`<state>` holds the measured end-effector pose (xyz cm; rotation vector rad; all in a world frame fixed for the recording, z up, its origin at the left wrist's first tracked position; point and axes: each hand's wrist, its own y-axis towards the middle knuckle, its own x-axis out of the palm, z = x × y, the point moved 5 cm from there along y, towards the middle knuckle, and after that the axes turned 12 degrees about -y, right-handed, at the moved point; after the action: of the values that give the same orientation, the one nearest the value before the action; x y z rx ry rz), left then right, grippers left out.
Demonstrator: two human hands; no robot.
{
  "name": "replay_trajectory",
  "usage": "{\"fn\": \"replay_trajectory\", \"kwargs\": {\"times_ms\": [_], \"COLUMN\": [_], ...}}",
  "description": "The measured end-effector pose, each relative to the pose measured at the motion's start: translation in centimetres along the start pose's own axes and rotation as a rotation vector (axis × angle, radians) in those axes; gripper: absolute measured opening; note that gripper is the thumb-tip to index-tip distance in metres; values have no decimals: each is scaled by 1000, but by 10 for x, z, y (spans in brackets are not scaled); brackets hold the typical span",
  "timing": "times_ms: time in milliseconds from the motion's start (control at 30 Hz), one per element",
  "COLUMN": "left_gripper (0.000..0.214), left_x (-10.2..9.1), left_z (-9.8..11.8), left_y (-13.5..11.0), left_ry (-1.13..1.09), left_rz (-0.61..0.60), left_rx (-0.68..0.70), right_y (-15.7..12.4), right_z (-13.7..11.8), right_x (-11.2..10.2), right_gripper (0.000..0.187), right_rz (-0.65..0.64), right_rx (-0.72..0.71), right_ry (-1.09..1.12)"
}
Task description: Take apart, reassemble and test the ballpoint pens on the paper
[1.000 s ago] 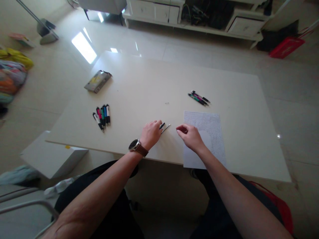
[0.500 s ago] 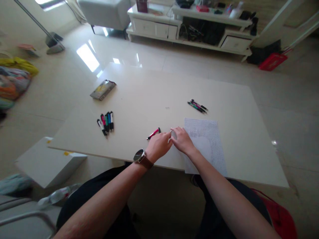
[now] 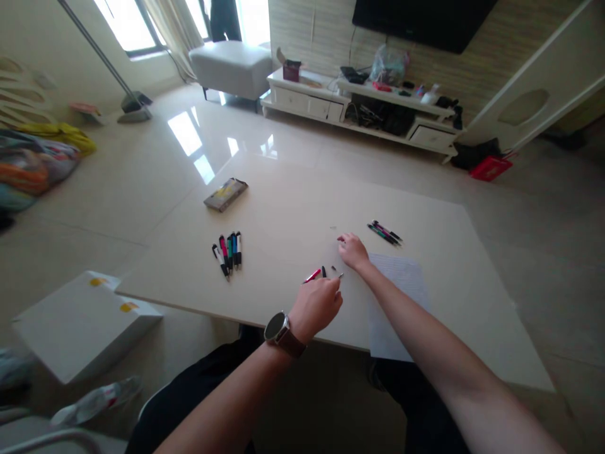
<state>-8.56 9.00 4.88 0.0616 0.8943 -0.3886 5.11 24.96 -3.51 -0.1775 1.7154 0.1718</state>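
Note:
My left hand (image 3: 317, 307), with a watch on its wrist, is closed over the table's near side. A thin, metallic-looking piece (image 3: 341, 275) shows at its fingertips, too small to name. Just beyond the hand lie a pink pen barrel (image 3: 312, 275), a black pen part (image 3: 324, 272) and a tiny dark piece (image 3: 333, 268). Farther right, my right hand (image 3: 353, 251) is held with curled fingers above the tabletop, left of the written sheet of paper (image 3: 401, 277); what its fingertips hold, if anything, is hidden. A small faint mark or piece (image 3: 333, 227) is beyond it.
Several pens (image 3: 227, 254) lie side by side on the left of the white table (image 3: 283, 221), with a flat box (image 3: 225, 194) behind them. More pens (image 3: 384, 232) rest beyond the paper. A white box (image 3: 85, 321) and a plastic bottle (image 3: 97, 400) are at the lower left.
My hands were together and have come apart. The right hand has moved away over the table; the left stays near the pen parts. The view has tilted up, showing more of the room.

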Motion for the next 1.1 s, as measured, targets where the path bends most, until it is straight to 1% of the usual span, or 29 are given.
{"fn": "replay_trajectory", "kwargs": {"times_ms": [100,167,233,333,433,567,667,800,867,967,1033,1100], "left_gripper": [18,19,20,23,24,26,27,28,29,29,29,28], "left_x": [-9,-12,-12,-10,-5,8,18,28,31,35,39,46], "left_z": [0,-2,-4,-4,-2,4,9,13,16,22,25,28], "left_y": [-3,-2,-1,0,-2,-12,-20,-26,-27,-28,-30,-31], "left_ry": [-11,-13,-11,-8,3,29,52,76,83,94,98,97], "left_rz": [-3,-21,-42,-74,-143,-270,-340,-418,-445,-464,-475,-489], "left_rx": [4,-2,-12,-1,19,30,33,-4,-7,14,23,29], "right_y": [51,74,86,86,67,25,-4,-22,-26,-42,-66,-103], "right_z": [1,-1,-6,-11,-14,-16,-15,-14,-12,-7,-3,-2], "right_x": [5,10,16,23,26,27,25,16,6,-21,-40,-53], "right_gripper": [30,31,24,17,14,11,9,6,8,13,15,20], "right_rz": [10,8,-3,-21,-44,-99,-118,-109,-85,-42,-68,-185], "right_rx": [20,26,22,2,-40,-138,-179,-173,-142,-81,-71,-89], "right_ry": [0,1,2,9,24,59,82,100,102,99,117,154]}}
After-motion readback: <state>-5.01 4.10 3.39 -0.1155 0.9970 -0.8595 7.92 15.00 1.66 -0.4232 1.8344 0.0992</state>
